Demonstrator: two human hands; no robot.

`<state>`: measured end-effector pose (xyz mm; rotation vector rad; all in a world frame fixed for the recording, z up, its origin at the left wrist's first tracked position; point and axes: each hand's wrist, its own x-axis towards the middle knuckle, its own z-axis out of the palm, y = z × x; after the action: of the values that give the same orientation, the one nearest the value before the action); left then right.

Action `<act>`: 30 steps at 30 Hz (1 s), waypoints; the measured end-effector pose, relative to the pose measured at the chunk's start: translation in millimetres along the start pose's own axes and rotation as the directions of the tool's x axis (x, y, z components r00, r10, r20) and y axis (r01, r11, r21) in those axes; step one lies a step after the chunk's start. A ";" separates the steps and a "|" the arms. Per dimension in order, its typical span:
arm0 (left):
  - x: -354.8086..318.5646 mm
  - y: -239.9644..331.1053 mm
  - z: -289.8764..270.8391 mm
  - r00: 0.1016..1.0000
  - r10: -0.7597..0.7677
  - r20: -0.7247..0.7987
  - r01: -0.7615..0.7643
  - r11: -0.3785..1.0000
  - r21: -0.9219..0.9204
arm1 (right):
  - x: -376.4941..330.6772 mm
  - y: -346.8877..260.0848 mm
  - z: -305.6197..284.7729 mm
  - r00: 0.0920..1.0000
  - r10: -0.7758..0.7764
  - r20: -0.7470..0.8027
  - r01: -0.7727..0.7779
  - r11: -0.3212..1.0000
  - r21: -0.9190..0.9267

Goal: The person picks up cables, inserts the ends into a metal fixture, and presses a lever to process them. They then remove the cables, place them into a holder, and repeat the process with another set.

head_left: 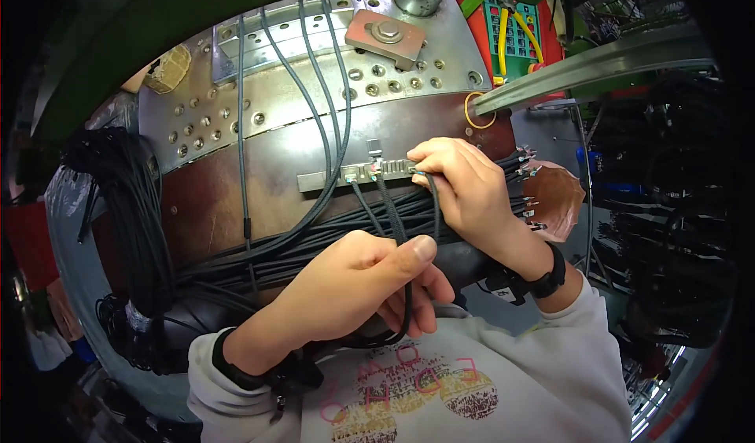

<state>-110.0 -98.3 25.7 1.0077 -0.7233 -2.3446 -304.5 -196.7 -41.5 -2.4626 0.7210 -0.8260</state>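
A narrow metal fixture block point(313, 182) with slots lies on the brown work surface. Black cables with stripped coloured wire ends rest at it; a braided cable point(388, 201) runs from its middle toward me. My right hand point(465, 185) pinches the end of a black cable point(436, 211) at the block's right side; the fingertips hide part of that end. Nearer to me, my left hand point(358, 286) is closed loosely round black cable, thumb stretched over it. The cable loops down below the fingers. A small dark upright piece point(374, 148) stands behind the block.
A thick bundle of black cables point(275, 263) lies across the front, and another hangs at the left point(126, 199). Behind are a perforated metal plate point(275, 101), a bolted clamp point(385, 34) and yellow-handled pliers point(503, 42). A metal bar point(582, 73) juts in from the right.
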 end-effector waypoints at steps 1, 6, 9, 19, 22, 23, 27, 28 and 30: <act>3.2 0.4 1.0 0.998 -0.065 -0.017 0.065 0.998 0.019 | 0.9 0.5 1.3 1.000 -0.002 -0.011 0.002 1.000 -0.018; 7.6 2.6 -0.8 0.997 -0.067 0.032 0.068 0.997 -0.025 | 9.6 0.1 3.1 1.000 -0.010 0.027 0.012 0.999 -0.041; 13.1 10.3 0.7 0.987 -0.162 0.017 0.163 0.985 -0.062 | 13.5 -4.0 -9.6 0.998 -0.060 0.028 0.062 0.995 -0.074; -4.4 23.3 -5.9 0.420 0.906 0.043 0.041 -0.066 0.997 | 8.0 -4.5 -13.0 0.995 0.058 -0.080 -0.052 0.996 0.074; 7.4 1.5 -38.5 0.460 0.876 0.149 0.313 -0.317 0.896 | 2.2 -0.2 -13.8 0.973 0.231 -0.007 -0.227 0.961 0.158; 12.3 -6.9 -46.4 0.480 0.858 0.183 0.281 -0.348 0.894 | 0.2 0.8 -15.7 0.955 0.292 0.047 -0.296 0.938 0.180; 23.0 -23.6 -67.8 0.487 0.856 0.174 0.221 -0.314 0.923 | -2.1 2.6 -19.4 0.982 0.173 0.076 -0.181 0.977 0.111; 25.0 -25.4 -69.7 0.466 0.866 0.185 0.202 -0.307 0.930 | -1.6 2.3 -17.1 0.979 0.188 0.081 -0.195 0.976 0.094; 25.2 -26.4 -70.2 0.439 0.870 0.225 0.156 -0.321 0.934 | 0.4 0.6 -15.1 0.979 0.183 0.085 -0.186 0.982 0.031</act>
<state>-77.9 -113.4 -44.9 1.4699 -2.1205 0.0594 -314.1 -201.0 -30.7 -2.3374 0.8796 -0.6592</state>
